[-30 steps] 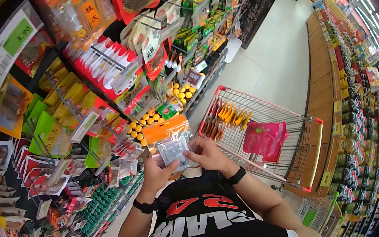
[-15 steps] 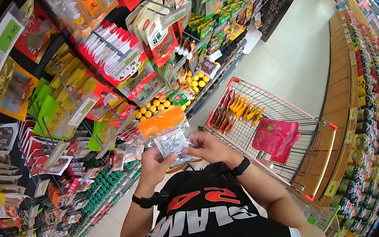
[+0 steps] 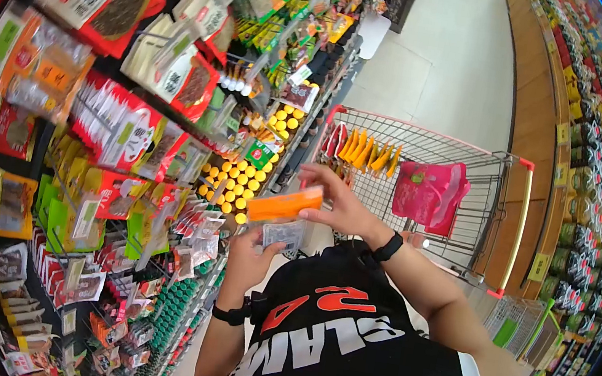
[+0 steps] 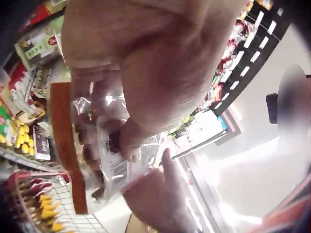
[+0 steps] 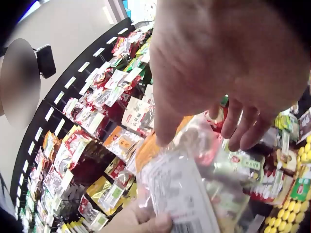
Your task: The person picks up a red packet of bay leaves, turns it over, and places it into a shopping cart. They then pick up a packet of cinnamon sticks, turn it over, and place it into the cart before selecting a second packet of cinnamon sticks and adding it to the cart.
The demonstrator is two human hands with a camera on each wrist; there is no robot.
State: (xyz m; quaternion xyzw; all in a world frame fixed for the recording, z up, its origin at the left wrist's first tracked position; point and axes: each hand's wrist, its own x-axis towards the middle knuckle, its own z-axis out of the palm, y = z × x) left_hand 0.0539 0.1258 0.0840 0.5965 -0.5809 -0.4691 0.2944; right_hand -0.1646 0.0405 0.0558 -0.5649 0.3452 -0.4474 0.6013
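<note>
A clear plastic packet [image 3: 283,235] with an orange header strip [image 3: 285,205] is held up in front of the chest. My left hand [image 3: 247,261] pinches its lower part, thumb across the face and fingers behind. In the left wrist view the thumb [image 4: 131,145] presses on the clear bag over a printed label. My right hand [image 3: 348,208] is at the strip's right end, its thumb right by the strip and its other fingers spread away from the bag. The right wrist view shows a white label with a barcode [image 5: 187,227] on the packet.
Racks of hanging spice packets [image 3: 117,124] fill the left side, with yellow-capped jars [image 3: 228,185] beyond the hands. A shopping cart [image 3: 437,149] holding orange packets [image 3: 368,151] and a pink bag [image 3: 429,194] stands ahead. Shelves of jars [image 3: 585,189] line the right.
The right hand's fingers have lifted and spread from the packet's clear side toward the orange strip. The packet has tilted, its strip now nearer level. The head view has shifted slightly.
</note>
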